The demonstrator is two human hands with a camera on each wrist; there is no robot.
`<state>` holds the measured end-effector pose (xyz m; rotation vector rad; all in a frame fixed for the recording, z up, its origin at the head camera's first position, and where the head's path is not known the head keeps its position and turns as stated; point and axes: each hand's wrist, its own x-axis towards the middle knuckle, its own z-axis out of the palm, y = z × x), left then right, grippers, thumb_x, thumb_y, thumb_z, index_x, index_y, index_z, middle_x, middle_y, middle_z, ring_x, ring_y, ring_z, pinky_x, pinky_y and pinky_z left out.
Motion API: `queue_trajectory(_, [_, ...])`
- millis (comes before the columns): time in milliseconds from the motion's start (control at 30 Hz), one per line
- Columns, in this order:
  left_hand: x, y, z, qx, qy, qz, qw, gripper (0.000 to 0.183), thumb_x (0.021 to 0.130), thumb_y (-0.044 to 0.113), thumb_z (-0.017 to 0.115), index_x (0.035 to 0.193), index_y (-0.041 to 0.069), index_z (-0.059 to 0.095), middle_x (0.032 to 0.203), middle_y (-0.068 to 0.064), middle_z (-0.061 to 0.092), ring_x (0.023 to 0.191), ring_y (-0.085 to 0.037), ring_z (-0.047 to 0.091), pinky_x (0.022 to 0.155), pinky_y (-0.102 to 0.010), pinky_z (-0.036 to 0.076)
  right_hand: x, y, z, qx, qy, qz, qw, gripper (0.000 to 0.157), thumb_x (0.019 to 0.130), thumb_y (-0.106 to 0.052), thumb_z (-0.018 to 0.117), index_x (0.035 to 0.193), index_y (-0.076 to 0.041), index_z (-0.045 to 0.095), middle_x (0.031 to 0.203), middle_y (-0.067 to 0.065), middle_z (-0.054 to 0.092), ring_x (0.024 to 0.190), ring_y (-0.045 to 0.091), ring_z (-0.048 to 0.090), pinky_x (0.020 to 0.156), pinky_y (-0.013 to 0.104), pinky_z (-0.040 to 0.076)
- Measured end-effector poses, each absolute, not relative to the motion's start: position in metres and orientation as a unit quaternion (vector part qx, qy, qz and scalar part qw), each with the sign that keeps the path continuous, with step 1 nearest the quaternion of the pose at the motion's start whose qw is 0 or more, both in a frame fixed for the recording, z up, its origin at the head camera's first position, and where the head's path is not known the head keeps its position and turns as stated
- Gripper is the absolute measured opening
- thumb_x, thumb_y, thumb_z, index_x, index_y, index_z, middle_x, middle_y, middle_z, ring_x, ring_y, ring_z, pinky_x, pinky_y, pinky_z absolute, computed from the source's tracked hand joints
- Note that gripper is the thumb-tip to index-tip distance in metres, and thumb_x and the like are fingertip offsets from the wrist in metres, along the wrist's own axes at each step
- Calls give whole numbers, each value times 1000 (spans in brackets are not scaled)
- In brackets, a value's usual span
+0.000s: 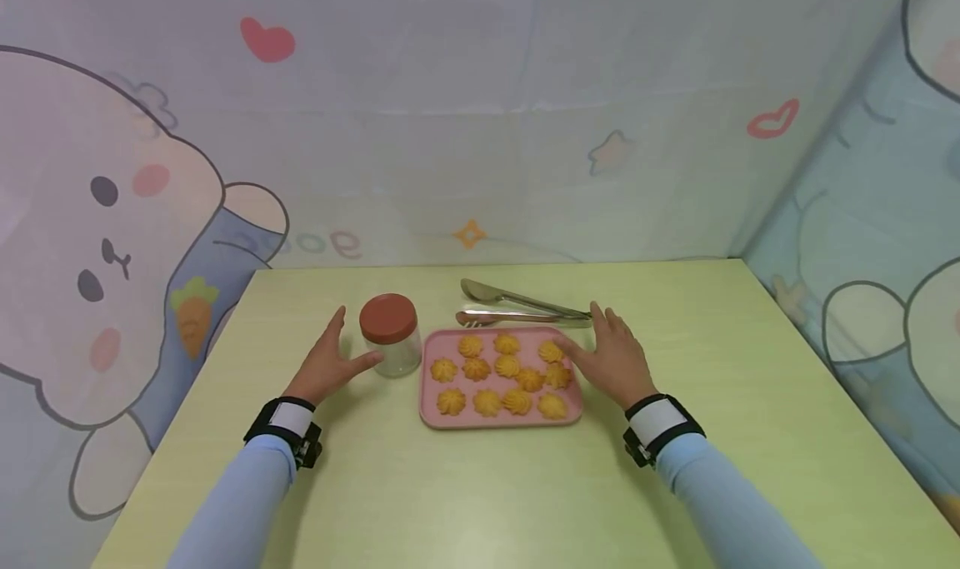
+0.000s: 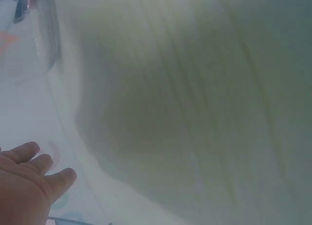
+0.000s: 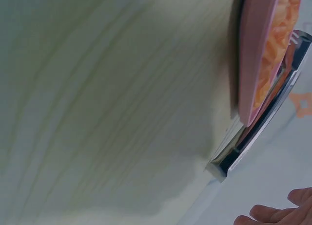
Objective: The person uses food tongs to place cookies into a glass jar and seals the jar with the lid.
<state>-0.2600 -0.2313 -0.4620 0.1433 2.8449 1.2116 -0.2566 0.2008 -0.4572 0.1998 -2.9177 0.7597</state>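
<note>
A clear jar (image 1: 400,357) with a red-brown lid (image 1: 388,319) stands upright at the left. Beside it my left hand (image 1: 330,367) hovers with fingers spread and thumb pointing toward the jar, holding nothing. A pink tray (image 1: 498,424) bears several golden piped cookies (image 1: 487,402). My right hand (image 1: 617,362) is at the tray's right end, its fingers extended and nothing in its grasp; the thumb overlaps the tray's corner in the head view. Behind the tray lie metal serving tongs (image 1: 482,291), with one spoon-like and one fork-like end, their joined end close to the right fingertips.
Everything rests on a pale yellow-green table (image 1: 495,502). A cartoon-printed cloth (image 1: 480,136) hangs along the back and sides. Both wrists carry black straps (image 1: 663,426) with small cameras, over light blue sleeves (image 1: 240,502).
</note>
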Motion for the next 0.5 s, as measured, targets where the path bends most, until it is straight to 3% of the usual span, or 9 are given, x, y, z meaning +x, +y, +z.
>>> queue_trajectory(167, [-260,-221,-460,40,909,414,28,117,75,56,71,154,11,-4,154,-29,18,135,-46,24,105,-66,26,-251,193,-453,60,-955,285,48,96,89,-65,45,151,1,13,151,35,20,134,49,20,104,67,26])
queue_trajectory(500, [-267,-214,-476,53,877,477,15,118,73,49,76,154,13,-3,154,-25,25,138,-41,21,104,-65,28,-231,177,-443,55,-932,356,41,90,92,-59,45,152,-1,11,154,30,18,137,45,18,107,65,23])
